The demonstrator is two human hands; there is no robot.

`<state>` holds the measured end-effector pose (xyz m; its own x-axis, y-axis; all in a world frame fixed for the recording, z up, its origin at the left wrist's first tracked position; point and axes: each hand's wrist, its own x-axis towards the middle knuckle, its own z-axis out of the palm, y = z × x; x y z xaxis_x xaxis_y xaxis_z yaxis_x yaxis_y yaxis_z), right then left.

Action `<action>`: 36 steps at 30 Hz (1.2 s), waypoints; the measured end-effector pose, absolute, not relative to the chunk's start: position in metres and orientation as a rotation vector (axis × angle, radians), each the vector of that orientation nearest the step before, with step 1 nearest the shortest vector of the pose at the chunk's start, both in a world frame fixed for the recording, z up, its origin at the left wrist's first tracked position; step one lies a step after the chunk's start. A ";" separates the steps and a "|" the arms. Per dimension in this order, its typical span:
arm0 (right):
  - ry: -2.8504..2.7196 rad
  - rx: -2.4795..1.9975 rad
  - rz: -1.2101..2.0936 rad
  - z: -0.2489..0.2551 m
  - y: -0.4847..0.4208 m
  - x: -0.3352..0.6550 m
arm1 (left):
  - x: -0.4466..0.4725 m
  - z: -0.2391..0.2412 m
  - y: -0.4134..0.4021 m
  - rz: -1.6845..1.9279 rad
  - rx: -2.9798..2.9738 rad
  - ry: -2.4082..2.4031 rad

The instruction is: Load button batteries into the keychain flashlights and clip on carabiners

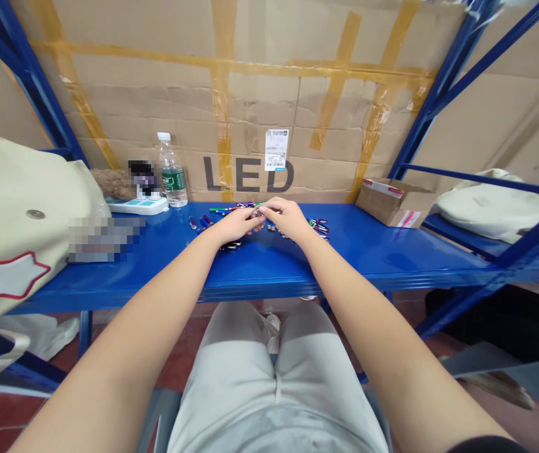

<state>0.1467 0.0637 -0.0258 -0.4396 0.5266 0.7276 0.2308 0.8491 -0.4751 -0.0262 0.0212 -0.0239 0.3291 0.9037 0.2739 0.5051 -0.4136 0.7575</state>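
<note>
My left hand (241, 225) and my right hand (283, 215) meet over the middle of the blue shelf top (269, 267). Both have their fingers closed in a pinch, fingertip to fingertip, around a small item too hidden to name. Behind and beside them lie several slim, pen-like pieces (206, 221) in blue, purple and green. Small metallic pieces (272, 228) sit just under my right hand. To its right is a little group of coloured, clip-like pieces (319, 226). Dark slim pieces (230, 246) lie below my left hand.
A water bottle (172, 173) and a white power strip (140, 205) stand at the back left. A cream bag (28, 207) fills the left end. An open small carton (387, 202) sits at right. Behind rises a taped cardboard wall (165, 94) between blue posts (444, 88).
</note>
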 end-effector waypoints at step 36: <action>-2.110 -0.414 0.492 -0.031 0.063 0.144 | -0.017 -0.018 0.011 1.017 1.840 1.271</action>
